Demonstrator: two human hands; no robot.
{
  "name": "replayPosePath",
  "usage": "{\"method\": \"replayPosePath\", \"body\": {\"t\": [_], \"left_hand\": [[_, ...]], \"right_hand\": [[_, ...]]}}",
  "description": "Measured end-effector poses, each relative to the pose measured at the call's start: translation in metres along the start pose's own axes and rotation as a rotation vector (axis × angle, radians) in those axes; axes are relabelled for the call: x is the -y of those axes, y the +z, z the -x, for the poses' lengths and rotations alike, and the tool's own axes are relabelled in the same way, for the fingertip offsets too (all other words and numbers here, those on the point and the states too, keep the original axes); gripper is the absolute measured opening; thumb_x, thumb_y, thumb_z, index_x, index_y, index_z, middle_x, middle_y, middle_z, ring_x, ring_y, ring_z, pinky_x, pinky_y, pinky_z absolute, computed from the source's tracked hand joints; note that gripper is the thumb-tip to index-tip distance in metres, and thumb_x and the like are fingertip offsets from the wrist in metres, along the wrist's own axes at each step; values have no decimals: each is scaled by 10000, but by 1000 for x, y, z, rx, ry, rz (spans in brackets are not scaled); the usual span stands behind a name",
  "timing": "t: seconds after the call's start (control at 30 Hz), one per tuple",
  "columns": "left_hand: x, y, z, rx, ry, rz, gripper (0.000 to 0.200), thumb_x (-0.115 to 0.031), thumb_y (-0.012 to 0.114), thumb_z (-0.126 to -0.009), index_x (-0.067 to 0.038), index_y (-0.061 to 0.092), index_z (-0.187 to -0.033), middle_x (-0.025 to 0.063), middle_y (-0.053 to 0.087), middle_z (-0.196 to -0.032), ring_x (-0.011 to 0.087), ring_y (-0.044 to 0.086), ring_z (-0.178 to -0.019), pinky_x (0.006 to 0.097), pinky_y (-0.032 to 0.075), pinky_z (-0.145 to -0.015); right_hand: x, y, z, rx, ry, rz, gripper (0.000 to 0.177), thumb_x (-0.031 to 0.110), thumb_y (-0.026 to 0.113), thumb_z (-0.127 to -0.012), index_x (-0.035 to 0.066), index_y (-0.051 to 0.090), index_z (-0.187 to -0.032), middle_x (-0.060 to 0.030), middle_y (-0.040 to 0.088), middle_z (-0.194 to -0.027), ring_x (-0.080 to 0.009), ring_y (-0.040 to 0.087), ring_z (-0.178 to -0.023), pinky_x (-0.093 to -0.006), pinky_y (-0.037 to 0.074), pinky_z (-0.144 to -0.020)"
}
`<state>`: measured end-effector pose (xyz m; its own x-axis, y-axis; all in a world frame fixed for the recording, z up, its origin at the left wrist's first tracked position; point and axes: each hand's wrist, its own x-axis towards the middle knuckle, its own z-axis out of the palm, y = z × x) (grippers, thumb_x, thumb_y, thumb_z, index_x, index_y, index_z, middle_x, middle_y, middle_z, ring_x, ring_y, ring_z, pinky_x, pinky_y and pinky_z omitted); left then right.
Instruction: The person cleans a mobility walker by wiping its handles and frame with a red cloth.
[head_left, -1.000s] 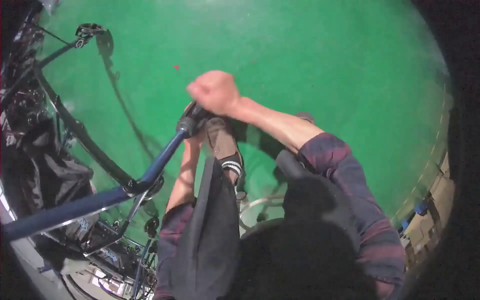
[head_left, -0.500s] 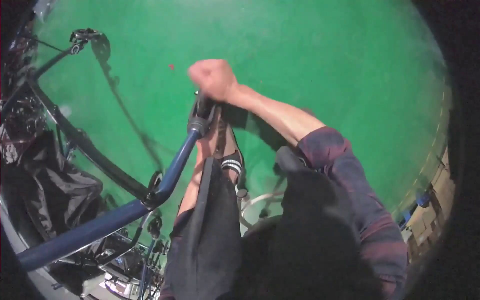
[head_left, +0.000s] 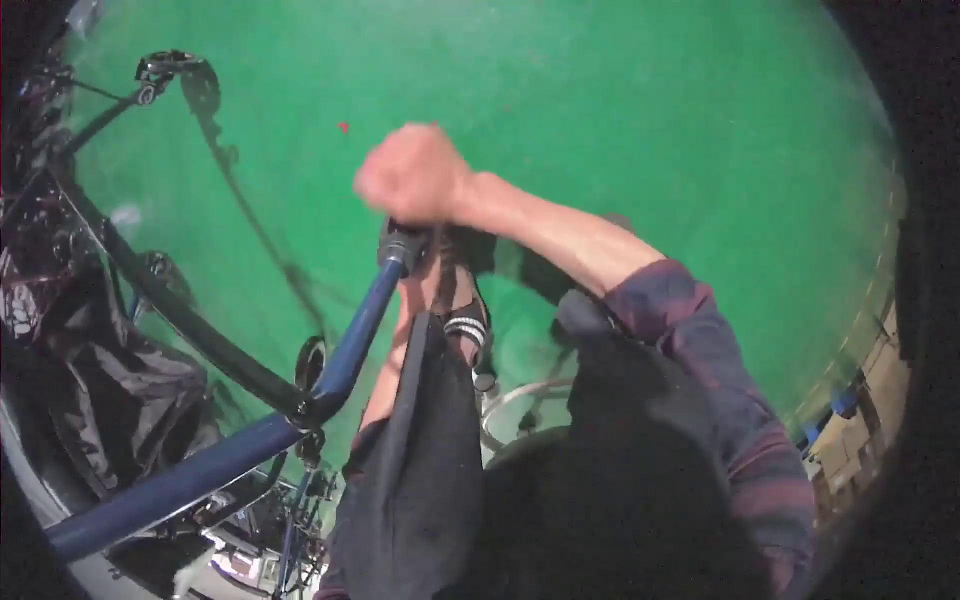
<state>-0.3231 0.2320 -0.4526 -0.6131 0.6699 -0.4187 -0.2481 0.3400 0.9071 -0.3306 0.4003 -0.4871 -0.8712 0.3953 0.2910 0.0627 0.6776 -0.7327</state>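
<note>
A blue bicycle frame (head_left: 200, 465) slants up from the lower left. One of its tubes ends in a black collar (head_left: 404, 245). Right above that end is my right hand (head_left: 415, 178), closed into a fist and blurred by motion; whatever it grips is hidden inside. My left hand (head_left: 424, 285) lies low beside the collar, its forearm running up along the blue tube. The tube end and my right hand cover its fingers, so its grip does not show.
A dark curved tube (head_left: 190, 325) and a round black part (head_left: 165, 68) extend to the left. Crumpled black fabric (head_left: 140, 390) lies at the left. A pale ring-shaped object (head_left: 520, 400) stands by my legs on the green floor (head_left: 640, 90). Cardboard boxes (head_left: 850, 450) line the right edge.
My right fist has shifted left and slightly down, and now covers more of the black part above the collar. My left arm stays nearly in place.
</note>
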Motion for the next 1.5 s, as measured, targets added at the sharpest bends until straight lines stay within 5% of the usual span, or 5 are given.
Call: {"method": "replayPosePath", "body": {"t": [0.1,0.4,0.8,1.1,1.5], "left_hand": [[-15,10,-11,-42,13,10,331,-28,665,-844,-36,600,-1169,62,631,-1092,127,578,-933,257,474,-834],[-40,39,-35,-177,-60,-114,354,-25,681,-832,-32,599,-1176,69,634,-1125,133,591,-969,262,479,-857],[0,38,-30,29,109,243,407,-51,660,-877,-32,523,-1260,68,588,-1198,148,577,-1019,263,459,-898],[2,34,-35,-29,98,329,400,-47,646,-893,-32,511,-1269,65,585,-1180,159,580,-1005,269,461,-894],[1,35,-35,-36,81,274,366,-55,632,-905,-43,514,-1251,63,582,-1146,156,572,-999,277,458,-895]], "right_hand": [[-8,8,8,-226,-276,-180,261,242,521,-845,78,614,-663,-19,640,-659,-225,543,-596,-344,446,-606],[-60,-19,12,-251,1028,-790,447,338,390,-931,22,613,-707,-104,637,-687,-268,554,-641,-359,459,-643],[31,-22,79,122,249,40,325,321,431,-935,15,525,-988,-170,646,-803,-387,615,-727,-454,483,-593],[-36,-3,73,-202,920,-461,377,403,391,-952,65,526,-1051,-145,634,-848,-354,613,-768,-442,481,-706],[28,-45,67,247,1121,-988,455,368,354,-910,8,555,-717,-114,560,-626,-261,516,-546,-370,431,-537]]}}
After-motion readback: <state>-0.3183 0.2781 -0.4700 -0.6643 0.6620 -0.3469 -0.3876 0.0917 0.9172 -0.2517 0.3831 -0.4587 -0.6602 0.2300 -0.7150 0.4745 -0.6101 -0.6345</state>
